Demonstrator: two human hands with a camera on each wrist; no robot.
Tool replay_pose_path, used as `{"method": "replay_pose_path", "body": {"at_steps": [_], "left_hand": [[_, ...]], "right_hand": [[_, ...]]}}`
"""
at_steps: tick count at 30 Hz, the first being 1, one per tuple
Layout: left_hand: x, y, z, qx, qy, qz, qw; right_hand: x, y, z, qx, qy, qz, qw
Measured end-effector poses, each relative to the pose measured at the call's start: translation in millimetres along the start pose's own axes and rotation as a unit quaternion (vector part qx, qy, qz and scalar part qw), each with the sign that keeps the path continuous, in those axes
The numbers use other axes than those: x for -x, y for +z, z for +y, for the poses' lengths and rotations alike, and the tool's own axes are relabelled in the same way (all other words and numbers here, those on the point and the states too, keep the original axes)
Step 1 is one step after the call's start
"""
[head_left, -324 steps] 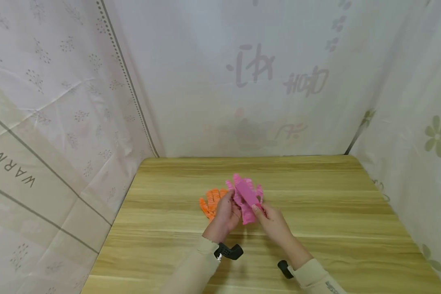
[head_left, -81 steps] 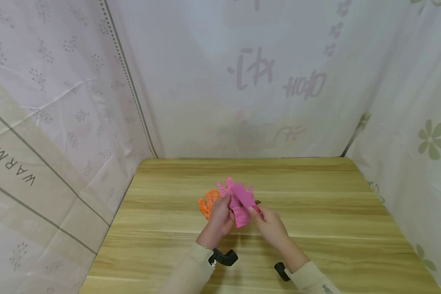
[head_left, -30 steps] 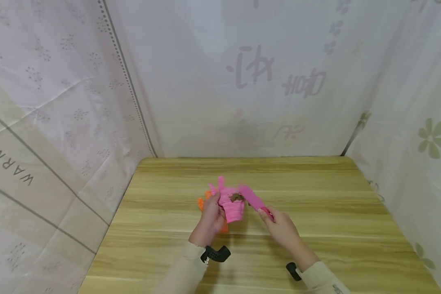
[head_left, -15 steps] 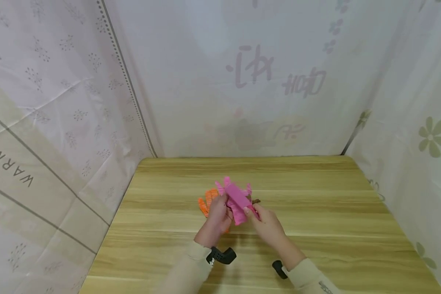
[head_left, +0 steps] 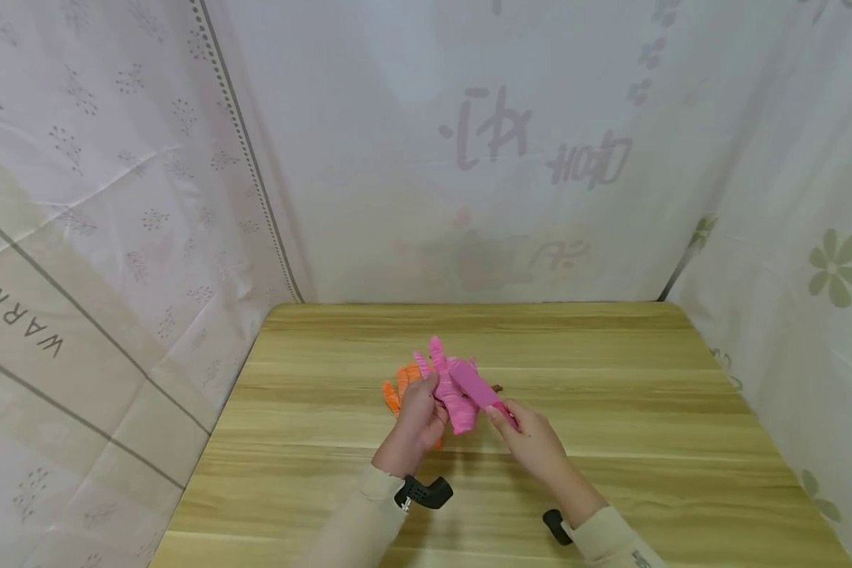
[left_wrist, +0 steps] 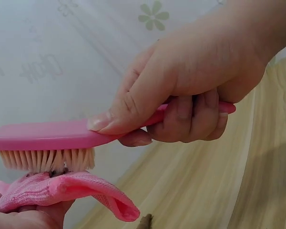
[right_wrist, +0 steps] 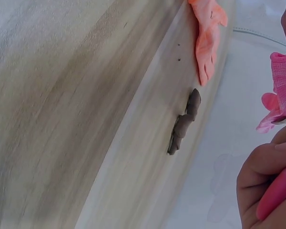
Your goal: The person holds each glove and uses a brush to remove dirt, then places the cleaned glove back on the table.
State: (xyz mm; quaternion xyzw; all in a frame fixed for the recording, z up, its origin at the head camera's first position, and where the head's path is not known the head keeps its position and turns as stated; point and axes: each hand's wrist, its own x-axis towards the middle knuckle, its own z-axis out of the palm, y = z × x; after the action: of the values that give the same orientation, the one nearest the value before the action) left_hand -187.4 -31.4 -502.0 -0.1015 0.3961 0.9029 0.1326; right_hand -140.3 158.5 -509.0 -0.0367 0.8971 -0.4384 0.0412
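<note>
My left hand (head_left: 417, 418) holds a pink knit glove (head_left: 460, 412) above the table, thumb on its left edge. My right hand (head_left: 536, 446) grips the handle of a pink scrubbing brush (head_left: 474, 385), which lies slantwise over the glove. In the left wrist view, the brush's pale bristles (left_wrist: 43, 159) point down and touch the glove at a dark smudge. The brush head covers most of that smudge. An orange glove (head_left: 403, 380) lies flat on the table, partly hidden behind my left hand.
A long brown lump (right_wrist: 185, 123), like mud or clay, lies on the wooden table (head_left: 610, 394) beside the orange glove, with tiny dark crumbs nearby. Patterned curtains (head_left: 369, 197) stand behind the table and along both sides.
A second ago the brush was off to the right, exposing a brown stain on the glove. It came back over the glove and has since shifted slightly right. Both hands have kept their holds.
</note>
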Motion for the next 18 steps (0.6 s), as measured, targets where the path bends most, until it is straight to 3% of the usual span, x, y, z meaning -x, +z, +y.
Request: {"method": "replay_pose_path", "body": {"at_steps": [7, 18], "left_hand": [[-1.4, -3.8, 2.3, 0.012, 0.002, 0.009, 0.9999], [-0.9, -6.6, 3.1, -0.002, 0.009, -0.019, 0.9998]], "right_hand": [[1.1, -2.3, 6.7, 0.001, -0.003, 0.003, 1.0], [1.9, -3.6, 4.0, -0.042, 0.004, 0.02, 0.999]]}}
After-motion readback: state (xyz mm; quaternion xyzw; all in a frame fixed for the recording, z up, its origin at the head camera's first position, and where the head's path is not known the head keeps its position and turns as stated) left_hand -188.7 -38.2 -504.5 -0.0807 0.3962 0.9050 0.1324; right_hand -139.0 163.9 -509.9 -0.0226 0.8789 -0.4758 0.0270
